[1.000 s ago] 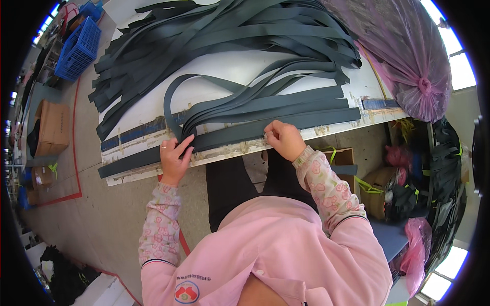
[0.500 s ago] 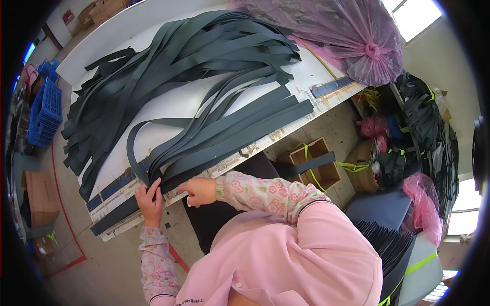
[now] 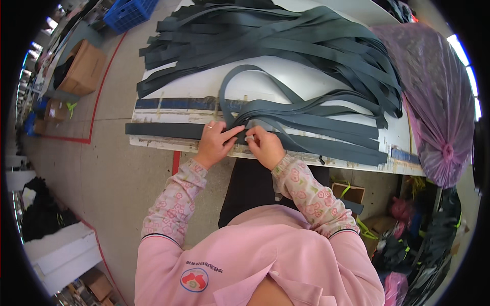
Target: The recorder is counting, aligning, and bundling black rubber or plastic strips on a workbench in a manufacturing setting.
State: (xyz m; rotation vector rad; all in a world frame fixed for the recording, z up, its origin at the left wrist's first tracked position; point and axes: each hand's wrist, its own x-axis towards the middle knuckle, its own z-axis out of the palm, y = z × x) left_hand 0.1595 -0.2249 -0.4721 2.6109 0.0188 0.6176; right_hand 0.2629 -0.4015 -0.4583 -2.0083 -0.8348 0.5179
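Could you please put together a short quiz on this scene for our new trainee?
1. Multiple choice: What colour is the plastic bag at the right end of the table?
A) Green
B) Pink
C) Orange

2. True or false: The left hand and the right hand are close together at the dark strips near the table's front edge.

3. Fill in the missing word: The blue crate is toward the upper ____ of the picture.

Key: 1. B; 2. True; 3. left
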